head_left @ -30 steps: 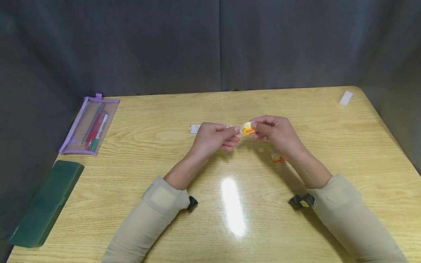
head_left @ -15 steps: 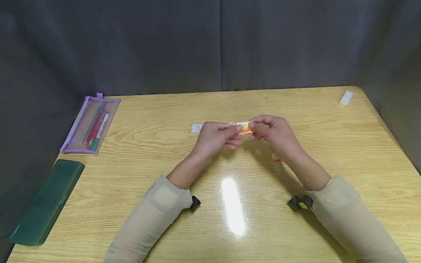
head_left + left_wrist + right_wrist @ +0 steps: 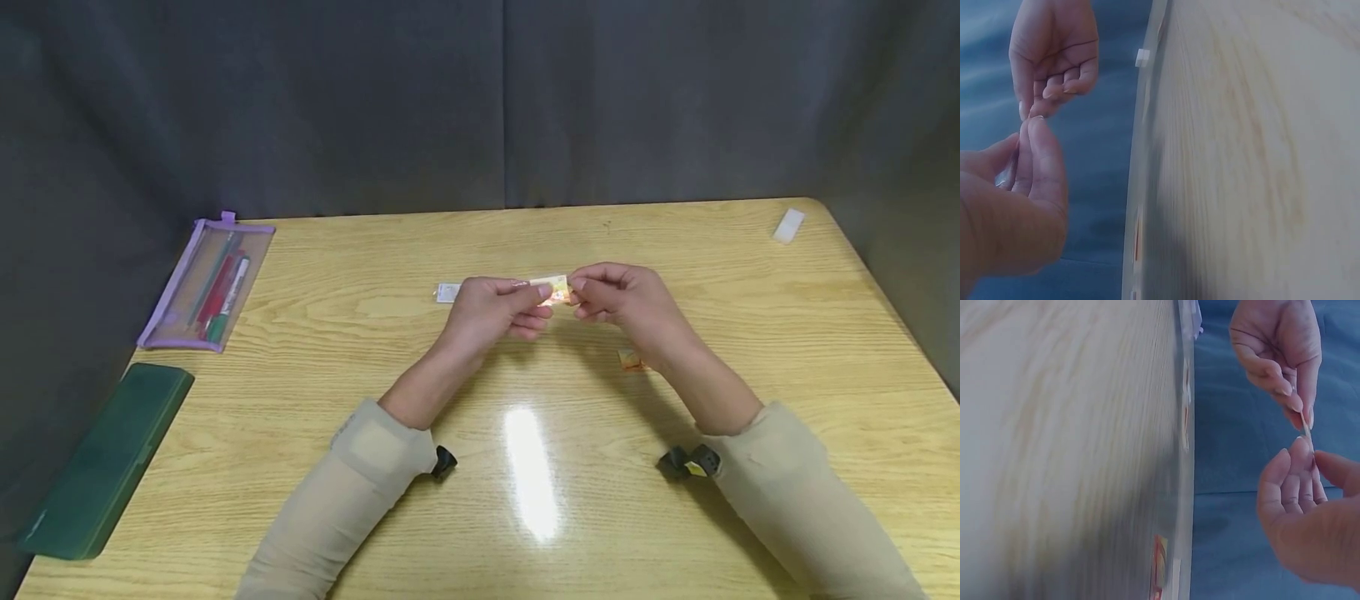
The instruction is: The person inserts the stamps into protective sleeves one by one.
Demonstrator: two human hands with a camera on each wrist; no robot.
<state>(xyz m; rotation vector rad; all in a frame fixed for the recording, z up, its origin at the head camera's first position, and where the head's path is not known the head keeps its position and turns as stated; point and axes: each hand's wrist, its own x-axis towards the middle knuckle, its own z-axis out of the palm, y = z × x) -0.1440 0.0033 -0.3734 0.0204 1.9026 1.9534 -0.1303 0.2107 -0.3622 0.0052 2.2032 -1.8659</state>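
Observation:
Between both hands, above the table, is a small flat yellow-orange printed piece [image 3: 558, 285], like a card or wrapper. My left hand [image 3: 495, 312] pinches its left part, thumb over its face, with a bit of shiny clear plastic by the fingers. My right hand [image 3: 626, 300] has its thumb and fingertips at the right edge, pinching it. In the right wrist view the piece [image 3: 1307, 432] shows edge-on as a thin strip between the fingertips of both hands. A second orange-yellow piece [image 3: 629, 359] lies on the table below my right hand, partly covered by it.
A small white printed piece [image 3: 447, 292] lies behind my left hand. To the left are a purple-edged mesh pouch [image 3: 172, 287] with pens and a dark green pencil case [image 3: 112, 462]. A white block like an eraser [image 3: 789, 225] sits at the back right corner.
The yellow-orange piece has shifted left, from my right fingers into my left hand's pinch, so my left thumb now overlaps it. Both arms stay almost where they were.

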